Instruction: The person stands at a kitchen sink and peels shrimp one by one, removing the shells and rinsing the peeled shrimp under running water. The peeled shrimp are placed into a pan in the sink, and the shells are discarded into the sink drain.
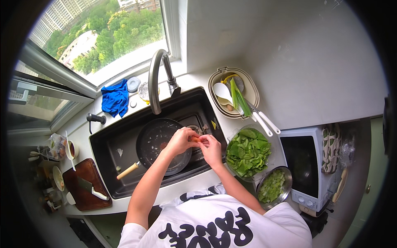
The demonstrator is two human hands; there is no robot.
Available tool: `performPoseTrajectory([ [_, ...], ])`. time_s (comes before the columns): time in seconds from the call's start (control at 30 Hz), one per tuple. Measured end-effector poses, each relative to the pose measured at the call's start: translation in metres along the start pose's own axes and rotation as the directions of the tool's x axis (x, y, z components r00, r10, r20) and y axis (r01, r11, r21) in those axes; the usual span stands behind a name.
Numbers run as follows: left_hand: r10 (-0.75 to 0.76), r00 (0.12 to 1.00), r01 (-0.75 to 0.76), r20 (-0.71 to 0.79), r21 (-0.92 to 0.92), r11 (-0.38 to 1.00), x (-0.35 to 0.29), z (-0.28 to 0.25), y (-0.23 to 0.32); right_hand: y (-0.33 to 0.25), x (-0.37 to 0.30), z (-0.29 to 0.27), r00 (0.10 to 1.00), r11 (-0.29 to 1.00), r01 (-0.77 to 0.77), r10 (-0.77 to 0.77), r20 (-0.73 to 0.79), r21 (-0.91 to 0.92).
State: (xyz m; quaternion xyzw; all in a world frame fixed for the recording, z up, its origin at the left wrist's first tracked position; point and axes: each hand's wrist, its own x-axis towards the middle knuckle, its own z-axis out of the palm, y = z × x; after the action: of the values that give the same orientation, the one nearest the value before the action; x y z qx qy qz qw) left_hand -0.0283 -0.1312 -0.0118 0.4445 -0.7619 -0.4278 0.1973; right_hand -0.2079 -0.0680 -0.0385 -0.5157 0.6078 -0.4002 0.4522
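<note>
Over the black sink (111, 182), my left hand (180, 141) and my right hand (211, 150) meet with their fingertips closed on a small orange-red piece (196, 139). Its kind is too small and covered to make out. Below them a dark frying pan (155, 142) with a pale wooden handle (127, 170) lies in the sink. Whitish scraps and a reddish bit are scattered in the pan. My left forearm crosses above its right side. Behind the hands, the sink drain (192, 128) partly shows.
A tall faucet (155, 82) arches over the sink. At right stand nested bins (211, 78) with spring onions, leafy greens (248, 153), a bowl of chopped greens (273, 187) and a microwave (304, 163). At left, a cleaver (89, 187) rests on a cutting board (84, 202).
</note>
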Motion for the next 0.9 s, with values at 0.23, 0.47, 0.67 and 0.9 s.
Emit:
performPoseTrajectory([
  [0.23,-0.148,0.988,0.147,-0.034,-0.023,0.989,-0.014,0.016,-0.014,0.006,-0.001,-0.001,0.997,0.999,-0.022,0.024,0.077,-0.023],
  [0.47,0.084,0.977,-0.052,-0.194,0.164,0.985,-0.029,0.044,-0.014,0.048,0.001,0.016,0.976,0.976,-0.217,0.217,-0.026,0.012],
  [0.67,0.265,0.952,-0.164,-0.150,0.483,0.860,-0.035,0.061,-0.012,0.072,0.010,0.032,0.848,0.786,-0.492,0.530,0.000,0.373],
  [0.9,0.023,0.945,0.066,-0.326,0.257,0.964,-0.045,0.060,-0.022,0.069,0.008,0.022,0.789,0.526,-0.550,0.582,0.198,0.648],
])
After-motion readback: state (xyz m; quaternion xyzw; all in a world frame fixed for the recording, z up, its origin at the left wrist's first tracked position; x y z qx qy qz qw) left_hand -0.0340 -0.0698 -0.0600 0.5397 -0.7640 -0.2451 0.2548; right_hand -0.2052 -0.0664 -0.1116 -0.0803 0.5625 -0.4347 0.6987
